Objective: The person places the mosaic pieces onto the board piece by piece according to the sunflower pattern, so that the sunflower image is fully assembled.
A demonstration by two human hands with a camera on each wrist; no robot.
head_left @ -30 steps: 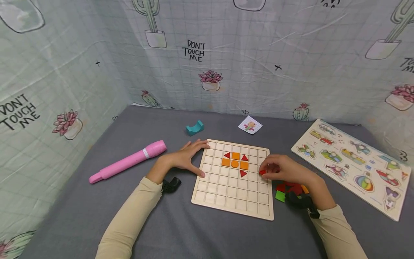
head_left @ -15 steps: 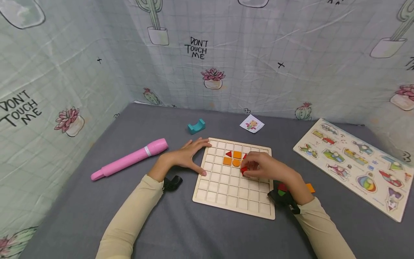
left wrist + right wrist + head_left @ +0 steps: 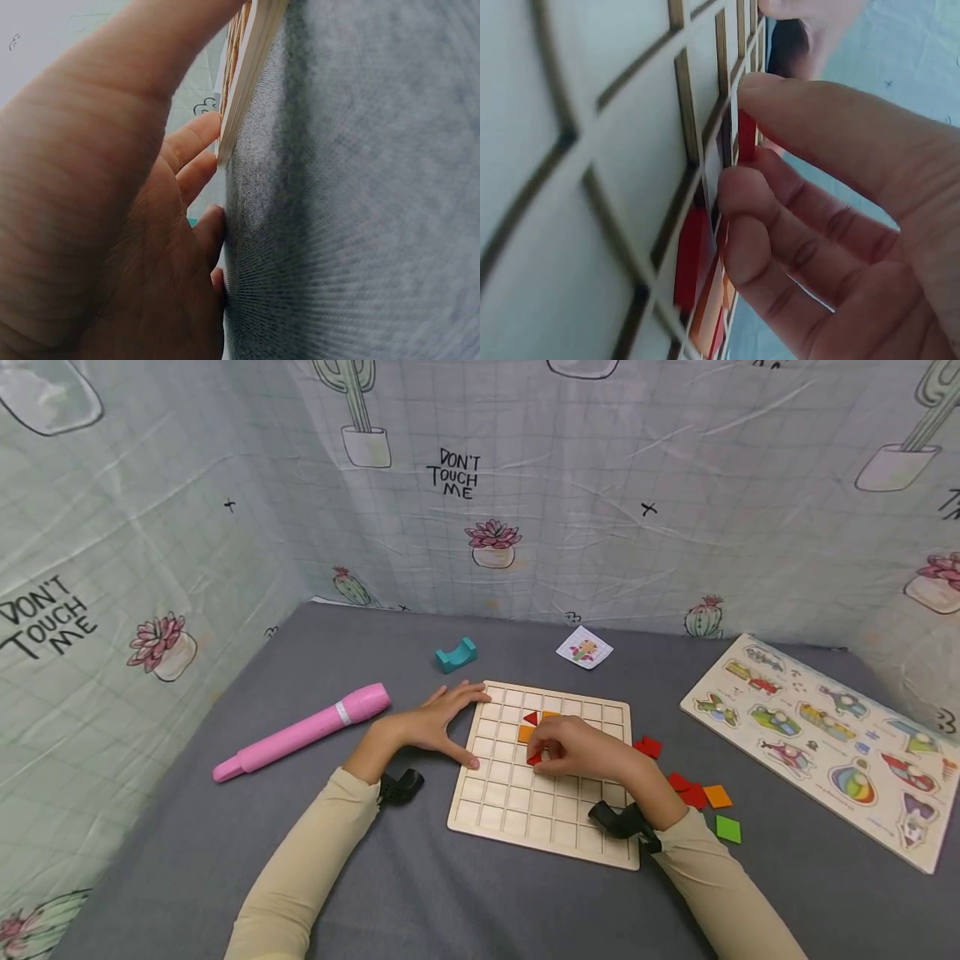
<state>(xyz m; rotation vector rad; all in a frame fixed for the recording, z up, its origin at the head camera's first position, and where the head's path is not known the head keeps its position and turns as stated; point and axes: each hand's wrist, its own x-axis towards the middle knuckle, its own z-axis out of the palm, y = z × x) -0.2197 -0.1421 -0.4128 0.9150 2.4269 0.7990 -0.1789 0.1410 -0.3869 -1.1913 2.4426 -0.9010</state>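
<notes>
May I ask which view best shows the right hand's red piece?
The right wrist view: the red piece is close up, pinched in the right hand. The head view shows a small bit; the left wrist view, none.

— What is being seen at the left?
— A pink tube (image 3: pixel 300 733) is being supported at a slant by the grey cloth (image 3: pixel 405 893), its thicker end being marked off by a pale band (image 3: pixel 344 713).
— And farther back?
— A curved teal block (image 3: pixel 456 656) is being seen there, its hollow being turned upward.
— What is being displayed at the right?
— An angled, light-coloured picture board (image 3: pixel 817 766), on which many colourful figures are being shown.
— And behind?
— A pale backdrop (image 3: pixel 570 468) is being seen, "DON'T TOUCH ME" being repeated among printed potted plants (image 3: pixel 493 545).
</notes>
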